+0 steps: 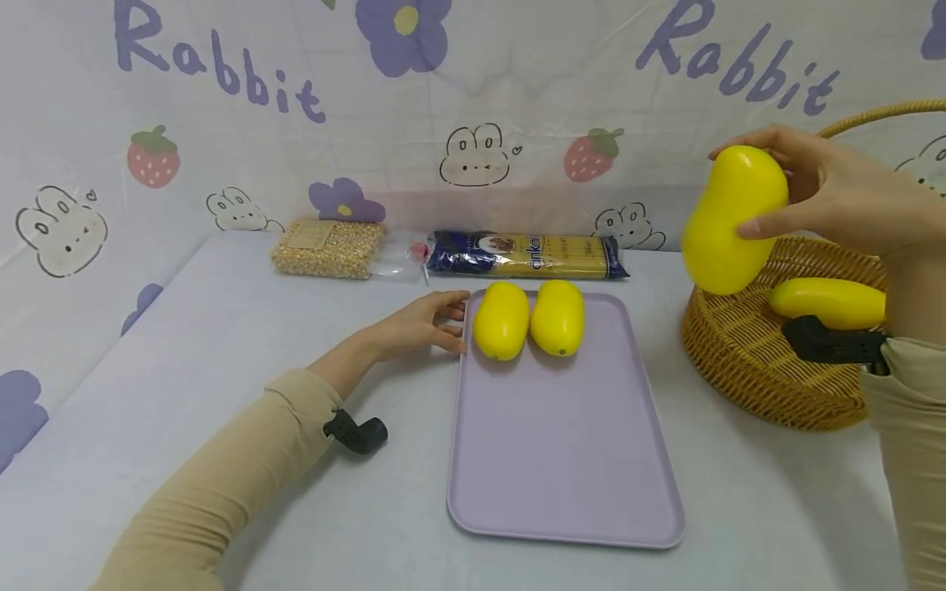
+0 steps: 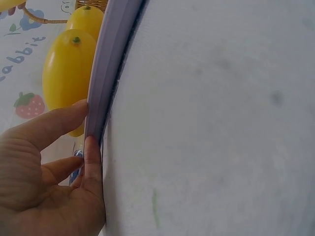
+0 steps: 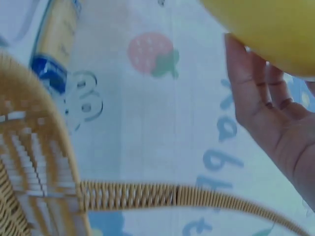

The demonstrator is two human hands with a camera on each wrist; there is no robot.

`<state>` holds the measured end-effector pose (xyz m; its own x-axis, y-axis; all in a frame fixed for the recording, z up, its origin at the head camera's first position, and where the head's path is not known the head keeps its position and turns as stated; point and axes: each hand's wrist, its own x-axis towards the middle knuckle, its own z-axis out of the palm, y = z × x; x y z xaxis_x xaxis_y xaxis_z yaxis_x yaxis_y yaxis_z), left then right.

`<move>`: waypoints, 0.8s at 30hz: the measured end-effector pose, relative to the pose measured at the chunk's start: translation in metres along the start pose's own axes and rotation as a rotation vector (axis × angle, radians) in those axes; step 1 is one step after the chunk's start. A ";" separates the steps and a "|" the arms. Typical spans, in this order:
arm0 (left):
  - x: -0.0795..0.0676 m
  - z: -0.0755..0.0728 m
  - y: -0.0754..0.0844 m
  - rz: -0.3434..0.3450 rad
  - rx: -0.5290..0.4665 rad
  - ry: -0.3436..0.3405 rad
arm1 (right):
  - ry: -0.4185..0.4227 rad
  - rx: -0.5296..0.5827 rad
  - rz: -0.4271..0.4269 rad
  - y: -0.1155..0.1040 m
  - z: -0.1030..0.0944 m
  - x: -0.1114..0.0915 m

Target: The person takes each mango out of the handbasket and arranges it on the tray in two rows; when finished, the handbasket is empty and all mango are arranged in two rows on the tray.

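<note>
My right hand (image 1: 828,185) grips a yellow mango (image 1: 732,222) in the air above the left rim of a wicker basket (image 1: 776,402), thumb on the near side. In the right wrist view the mango (image 3: 275,34) fills the top corner, partly cut off. Another mango (image 1: 824,302) lies inside the basket. On a lilac tray (image 1: 562,460) two mangoes, a left one (image 1: 502,320) and a right one (image 1: 557,318), sit side by side at the far end. My left hand (image 1: 414,324) touches the tray's left rim (image 2: 101,93) near its far corner, thumb and fingers fairly straight.
Behind the tray lie a clear bag of corn kernels (image 1: 328,250) and a blue-and-yellow spaghetti packet (image 1: 528,256). The basket's handle (image 3: 147,195) arches up at the right. A printed cloth (image 1: 517,107) hangs at the back. White cloth covers the table (image 1: 355,525).
</note>
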<state>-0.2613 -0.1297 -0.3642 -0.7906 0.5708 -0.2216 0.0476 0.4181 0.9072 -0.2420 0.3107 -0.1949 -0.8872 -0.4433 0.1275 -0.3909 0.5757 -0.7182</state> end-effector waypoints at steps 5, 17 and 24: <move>0.001 -0.001 0.000 -0.003 -0.002 0.001 | -0.041 0.167 -0.037 -0.018 0.014 0.006; 0.001 0.000 -0.001 0.000 -0.001 0.006 | -0.140 0.132 0.002 -0.047 0.060 0.020; 0.000 0.000 0.000 0.002 -0.009 0.006 | -0.188 0.140 -0.001 -0.055 0.082 0.025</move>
<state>-0.2610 -0.1297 -0.3644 -0.7939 0.5677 -0.2175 0.0436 0.4101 0.9110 -0.2222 0.2112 -0.2083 -0.8204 -0.5718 0.0081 -0.3424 0.4798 -0.8078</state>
